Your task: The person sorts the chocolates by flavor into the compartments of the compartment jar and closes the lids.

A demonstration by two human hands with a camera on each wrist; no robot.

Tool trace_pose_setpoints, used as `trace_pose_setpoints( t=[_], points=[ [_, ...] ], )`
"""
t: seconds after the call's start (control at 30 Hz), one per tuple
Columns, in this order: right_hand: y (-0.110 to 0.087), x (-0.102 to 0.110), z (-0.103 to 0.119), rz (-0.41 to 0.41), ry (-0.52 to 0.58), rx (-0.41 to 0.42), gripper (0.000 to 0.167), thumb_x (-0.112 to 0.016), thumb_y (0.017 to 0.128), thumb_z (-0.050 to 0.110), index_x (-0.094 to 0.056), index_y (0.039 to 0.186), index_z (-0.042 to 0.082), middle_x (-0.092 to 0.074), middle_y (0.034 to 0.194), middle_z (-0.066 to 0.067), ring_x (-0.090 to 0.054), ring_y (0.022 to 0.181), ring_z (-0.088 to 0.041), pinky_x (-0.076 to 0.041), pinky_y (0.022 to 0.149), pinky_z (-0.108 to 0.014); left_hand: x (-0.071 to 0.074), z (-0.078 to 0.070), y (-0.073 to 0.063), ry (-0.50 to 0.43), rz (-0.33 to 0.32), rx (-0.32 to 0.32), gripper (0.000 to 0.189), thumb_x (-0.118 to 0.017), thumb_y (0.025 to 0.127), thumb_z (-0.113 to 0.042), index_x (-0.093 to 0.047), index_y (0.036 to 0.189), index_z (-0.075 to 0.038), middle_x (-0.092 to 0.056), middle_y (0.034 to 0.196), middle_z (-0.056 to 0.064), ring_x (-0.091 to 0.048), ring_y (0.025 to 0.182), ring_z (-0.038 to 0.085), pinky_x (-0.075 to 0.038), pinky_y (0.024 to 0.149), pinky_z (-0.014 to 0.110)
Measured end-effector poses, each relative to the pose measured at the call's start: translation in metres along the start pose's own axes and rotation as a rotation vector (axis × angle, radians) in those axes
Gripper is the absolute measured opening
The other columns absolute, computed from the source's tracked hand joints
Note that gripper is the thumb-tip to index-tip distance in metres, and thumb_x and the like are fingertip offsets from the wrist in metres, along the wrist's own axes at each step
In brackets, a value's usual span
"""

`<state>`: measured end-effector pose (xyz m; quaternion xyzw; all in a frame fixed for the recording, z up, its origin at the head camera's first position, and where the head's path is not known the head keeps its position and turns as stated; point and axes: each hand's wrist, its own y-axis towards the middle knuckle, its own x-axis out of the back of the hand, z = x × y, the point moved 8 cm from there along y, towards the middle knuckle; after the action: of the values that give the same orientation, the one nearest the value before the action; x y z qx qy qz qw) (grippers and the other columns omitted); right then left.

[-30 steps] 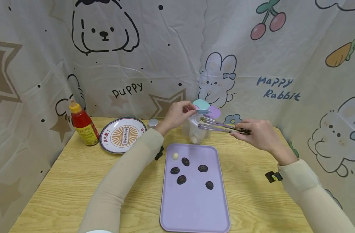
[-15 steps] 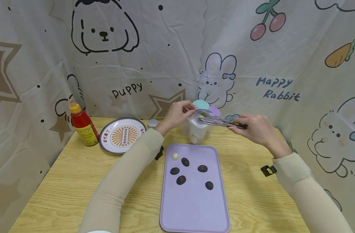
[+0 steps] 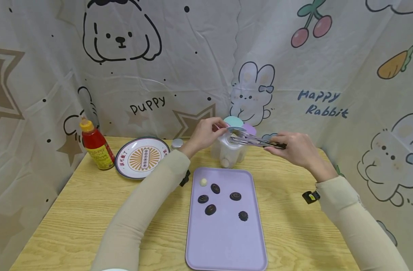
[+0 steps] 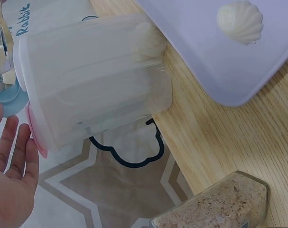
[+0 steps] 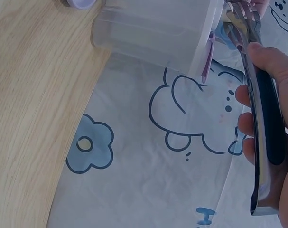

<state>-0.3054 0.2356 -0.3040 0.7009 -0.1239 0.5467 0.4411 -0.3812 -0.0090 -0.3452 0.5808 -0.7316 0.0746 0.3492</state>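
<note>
A frosted clear storage container (image 3: 228, 152) with teal, purple and pink flip lids stands behind the tray. A pale chocolate shows through its bottom front. My left hand (image 3: 208, 131) pinches the edge of the raised teal lid (image 4: 13, 99). My right hand (image 3: 296, 150) grips metal tongs (image 3: 257, 142) with dark handles, held nearly level. The tong tips are at the container's mouth, with a pale yellowish piece (image 5: 236, 21) between them. On the lilac tray (image 3: 227, 244) lie a white shell-shaped chocolate (image 4: 240, 22) and several dark chocolates (image 3: 210, 209).
A red sauce bottle (image 3: 97, 145) with a yellow cap and a patterned plate (image 3: 142, 158) stand at the left rear of the wooden table (image 3: 294, 233). A jar (image 4: 215, 204) of flaky brown contents sits near my left wrist. Printed cloth hangs behind.
My right hand has moved left and slightly up, bringing the tong tips closer together at the container's mouth. My left hand and the lid have stayed in place.
</note>
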Motion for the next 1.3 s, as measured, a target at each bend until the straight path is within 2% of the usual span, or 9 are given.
trace_pose_setpoints(
  t=[0.3,0.57,0.63,0.73,0.83,0.9,1.0,1.13,1.3],
  points=[
    [-0.003,0.007,0.0,0.008,-0.015,-0.004,0.027,-0.09,0.082,0.026,-0.083,0.101,0.008,-0.073,0.081,-0.003,-0.047,0.054,-0.006,-0.034,0.048,-0.022,0.001,0.0,0.0,-0.007,0.003,0.002,0.013,-0.069,0.104,-0.018,-0.074,0.113,-0.011,-0.076,0.114,0.009,-0.07,0.101,0.025,-0.059,0.089,0.034],
    [-0.02,0.014,0.007,0.019,-0.024,0.014,0.027,-0.09,0.081,0.028,-0.084,0.099,0.01,-0.074,0.08,-0.002,-0.049,0.057,-0.004,-0.037,0.05,-0.021,0.0,-0.001,0.0,-0.008,0.019,0.01,0.013,-0.069,0.103,-0.018,-0.074,0.112,-0.011,-0.076,0.114,0.009,-0.07,0.101,0.025,-0.059,0.09,0.034],
    [-0.027,0.014,0.011,0.024,-0.038,0.023,0.027,-0.09,0.081,0.03,-0.083,0.098,0.011,-0.072,0.079,-0.001,-0.046,0.056,-0.003,-0.034,0.048,-0.02,-0.001,-0.001,0.0,-0.012,0.021,0.012,0.013,-0.069,0.103,-0.019,-0.074,0.112,-0.011,-0.077,0.114,0.009,-0.07,0.101,0.024,-0.059,0.089,0.033],
    [-0.036,0.013,0.019,0.005,-0.047,0.067,0.029,-0.084,0.088,0.042,-0.081,0.095,0.014,-0.07,0.078,0.002,-0.046,0.056,-0.001,-0.034,0.047,-0.019,-0.001,-0.001,0.001,-0.019,0.022,0.01,0.012,-0.069,0.103,-0.019,-0.074,0.112,-0.011,-0.077,0.114,0.009,-0.07,0.1,0.024,-0.059,0.089,0.033],
    [-0.043,0.011,0.027,-0.037,-0.014,0.13,0.043,-0.069,0.098,0.057,-0.079,0.09,0.016,-0.065,0.073,0.005,-0.041,0.055,0.003,-0.031,0.046,-0.017,-0.001,-0.001,0.001,-0.024,0.024,0.012,0.013,-0.069,0.103,-0.018,-0.074,0.112,-0.011,-0.077,0.114,0.01,-0.07,0.101,0.026,-0.059,0.089,0.033],
    [-0.046,0.008,0.033,-0.05,0.015,0.161,0.05,-0.06,0.102,0.061,-0.079,0.089,0.016,-0.064,0.072,0.006,-0.039,0.055,0.005,-0.03,0.047,-0.016,-0.001,-0.001,0.0,-0.026,0.023,0.012,0.012,-0.069,0.103,-0.018,-0.074,0.112,-0.011,-0.077,0.114,0.01,-0.07,0.102,0.026,-0.059,0.089,0.033],
    [-0.049,-0.001,0.04,-0.04,0.048,0.174,0.042,-0.068,0.099,0.056,-0.079,0.089,0.016,-0.064,0.072,0.008,-0.037,0.055,0.006,-0.027,0.046,-0.013,0.0,-0.001,0.0,-0.024,0.018,0.011,0.012,-0.07,0.103,-0.018,-0.074,0.112,-0.011,-0.077,0.114,0.009,-0.07,0.101,0.026,-0.059,0.089,0.033],
    [-0.051,-0.019,0.049,0.004,0.069,0.174,0.026,-0.084,0.088,0.042,-0.078,0.089,0.017,-0.065,0.073,0.009,-0.04,0.057,0.007,-0.03,0.048,-0.012,0.001,-0.001,0.0,-0.018,0.013,0.012,0.012,-0.07,0.103,-0.018,-0.075,0.111,-0.011,-0.077,0.113,0.009,-0.07,0.099,0.023,-0.059,0.089,0.033],
    [-0.048,-0.042,0.061,0.057,0.09,0.19,0.023,-0.09,0.081,0.035,-0.078,0.089,0.017,-0.067,0.076,0.008,-0.047,0.061,0.005,-0.038,0.051,-0.014,0.0,-0.001,-0.002,-0.013,0.022,0.023,0.012,-0.07,0.103,-0.018,-0.074,0.112,-0.011,-0.077,0.114,0.009,-0.07,0.101,0.023,-0.059,0.09,0.033]
  ],
)
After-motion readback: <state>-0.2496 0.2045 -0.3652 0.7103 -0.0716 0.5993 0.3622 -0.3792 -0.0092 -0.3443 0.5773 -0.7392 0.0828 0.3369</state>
